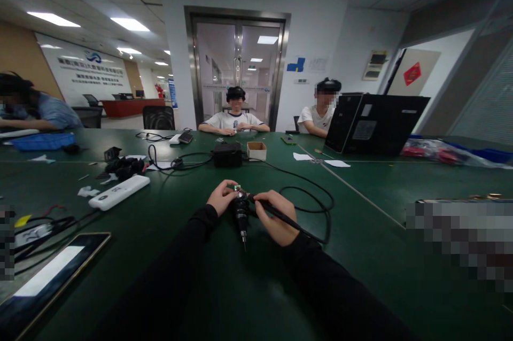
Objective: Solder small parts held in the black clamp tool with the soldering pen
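My left hand [223,198] is closed, fingertips pinched around a small green-and-white piece [238,188]; its exact kind is too small to tell. Just below it, a black cylindrical tool [241,211] with a narrow metal tip points towards me. Whether my left fingers also touch this tool I cannot tell. My right hand [278,215] grips a black pen-shaped tool [276,211] like a pencil, its end close to the green piece. A black cable [331,218] trails from behind the right hand and loops on the table.
Beyond my hands stand a black box [226,155] and a small open cardboard box [256,152]. A white power strip [120,193] and a phone [56,282] lie left on the green table [160,277]. A black computer case [372,124] stands right. Several people sit around.
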`<move>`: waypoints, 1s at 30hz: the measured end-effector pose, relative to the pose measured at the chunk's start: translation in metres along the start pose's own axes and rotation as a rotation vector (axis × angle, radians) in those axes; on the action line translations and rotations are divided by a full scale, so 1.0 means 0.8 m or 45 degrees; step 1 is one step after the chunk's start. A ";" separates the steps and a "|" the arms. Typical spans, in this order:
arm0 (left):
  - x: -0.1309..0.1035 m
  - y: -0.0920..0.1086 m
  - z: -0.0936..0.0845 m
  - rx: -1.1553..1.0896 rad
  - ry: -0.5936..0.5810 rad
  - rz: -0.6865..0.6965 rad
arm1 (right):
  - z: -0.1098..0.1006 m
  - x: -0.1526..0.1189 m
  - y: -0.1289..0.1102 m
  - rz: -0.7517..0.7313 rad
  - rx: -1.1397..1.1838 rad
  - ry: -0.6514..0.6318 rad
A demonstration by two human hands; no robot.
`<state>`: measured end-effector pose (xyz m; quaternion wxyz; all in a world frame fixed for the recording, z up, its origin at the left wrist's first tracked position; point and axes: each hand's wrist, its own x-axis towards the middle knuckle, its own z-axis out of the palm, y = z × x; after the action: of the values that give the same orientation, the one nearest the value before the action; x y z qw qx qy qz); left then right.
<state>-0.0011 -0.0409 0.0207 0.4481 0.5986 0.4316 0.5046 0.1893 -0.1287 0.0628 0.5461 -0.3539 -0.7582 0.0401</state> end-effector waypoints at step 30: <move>0.001 -0.004 0.001 -0.027 0.005 0.012 | -0.004 0.001 -0.003 0.001 -0.020 0.041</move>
<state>-0.0007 -0.0395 0.0180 0.4513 0.5949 0.4243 0.5123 0.1906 -0.1308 0.0659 0.5554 -0.3590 -0.7496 0.0284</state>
